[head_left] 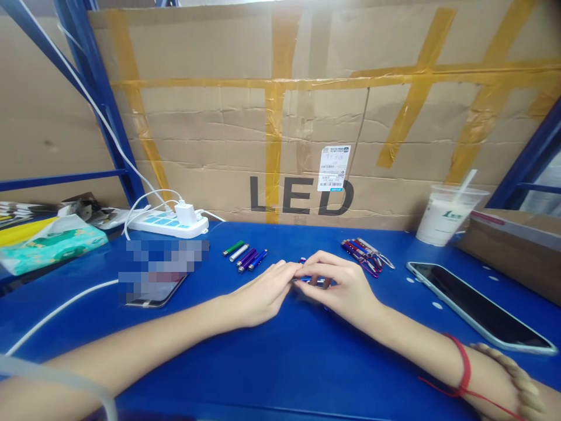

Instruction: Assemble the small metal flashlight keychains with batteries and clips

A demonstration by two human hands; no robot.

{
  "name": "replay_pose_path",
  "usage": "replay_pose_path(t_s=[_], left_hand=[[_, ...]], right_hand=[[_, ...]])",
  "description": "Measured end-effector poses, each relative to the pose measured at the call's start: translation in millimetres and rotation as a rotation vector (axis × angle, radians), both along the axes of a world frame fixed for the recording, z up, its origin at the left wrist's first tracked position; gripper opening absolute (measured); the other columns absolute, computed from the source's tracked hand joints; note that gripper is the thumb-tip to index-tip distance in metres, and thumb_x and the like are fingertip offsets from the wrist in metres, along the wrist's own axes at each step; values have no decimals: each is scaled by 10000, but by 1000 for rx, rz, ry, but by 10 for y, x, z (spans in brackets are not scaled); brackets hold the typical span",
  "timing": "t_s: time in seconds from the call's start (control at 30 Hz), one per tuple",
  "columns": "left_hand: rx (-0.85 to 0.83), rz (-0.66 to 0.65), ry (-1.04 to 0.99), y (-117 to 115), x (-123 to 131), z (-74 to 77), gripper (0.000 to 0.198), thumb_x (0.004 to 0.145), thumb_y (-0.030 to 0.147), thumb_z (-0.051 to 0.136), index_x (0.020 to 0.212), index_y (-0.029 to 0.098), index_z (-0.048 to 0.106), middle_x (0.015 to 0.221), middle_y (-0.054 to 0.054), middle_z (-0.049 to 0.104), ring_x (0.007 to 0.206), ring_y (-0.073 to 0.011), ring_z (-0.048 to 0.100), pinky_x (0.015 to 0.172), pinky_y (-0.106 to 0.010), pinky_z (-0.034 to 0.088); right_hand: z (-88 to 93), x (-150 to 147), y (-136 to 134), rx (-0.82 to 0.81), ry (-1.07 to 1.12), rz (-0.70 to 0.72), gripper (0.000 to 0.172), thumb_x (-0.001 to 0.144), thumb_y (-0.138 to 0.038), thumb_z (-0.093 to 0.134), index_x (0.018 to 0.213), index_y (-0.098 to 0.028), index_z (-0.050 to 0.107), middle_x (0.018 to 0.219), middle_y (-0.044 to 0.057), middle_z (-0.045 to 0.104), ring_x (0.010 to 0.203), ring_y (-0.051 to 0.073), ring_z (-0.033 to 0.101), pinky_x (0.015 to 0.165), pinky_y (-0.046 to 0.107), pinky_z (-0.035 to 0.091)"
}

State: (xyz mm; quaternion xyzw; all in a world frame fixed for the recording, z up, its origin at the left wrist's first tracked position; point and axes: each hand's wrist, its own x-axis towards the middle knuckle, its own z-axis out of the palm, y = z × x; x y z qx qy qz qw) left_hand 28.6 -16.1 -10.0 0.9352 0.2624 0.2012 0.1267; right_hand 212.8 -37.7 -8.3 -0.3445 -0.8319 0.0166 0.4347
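Observation:
My left hand (267,292) and my right hand (344,283) meet at the middle of the blue table. Between the fingertips of my right hand is a slim blue metallic piece (314,280), its left end at my left fingertips. What my left fingers hold, if anything, is hidden behind them. Just behind my left hand lie several short tubes: green (233,248), silver (239,252), purple (246,258) and blue (258,259). Behind my right hand is a bunch of coloured tubes with metal clips (367,255).
A phone (477,304) lies at the right, below a drink cup (447,216) and an open carton (517,251). At the left are a second phone (162,283), a white power strip (169,222), cables and a tissue pack (52,245). A large cardboard panel (210,128) stands behind.

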Motion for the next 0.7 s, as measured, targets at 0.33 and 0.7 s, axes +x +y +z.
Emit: replay_pose_path(t_s=[0.33, 0.7], left_hand=[[26, 10, -45, -30, 16, 25, 234, 930, 155, 283, 1040, 171, 489, 1086, -92, 602, 981, -202, 553, 910, -360, 429], [24, 82, -199, -50, -11, 13, 270, 936, 207, 331, 1190, 209, 422, 1109, -66, 568, 1021, -161, 550, 917, -304, 434]], right_hand=[[19, 12, -16, -33, 20, 66, 101, 796, -208, 586, 818, -213, 684, 823, 28, 638, 552, 85, 573, 524, 207, 477], [98, 3, -34, -144, 153, -8, 88, 756, -261, 631, 717, -186, 656, 729, 25, 650, 494, 89, 564, 442, 202, 444]])
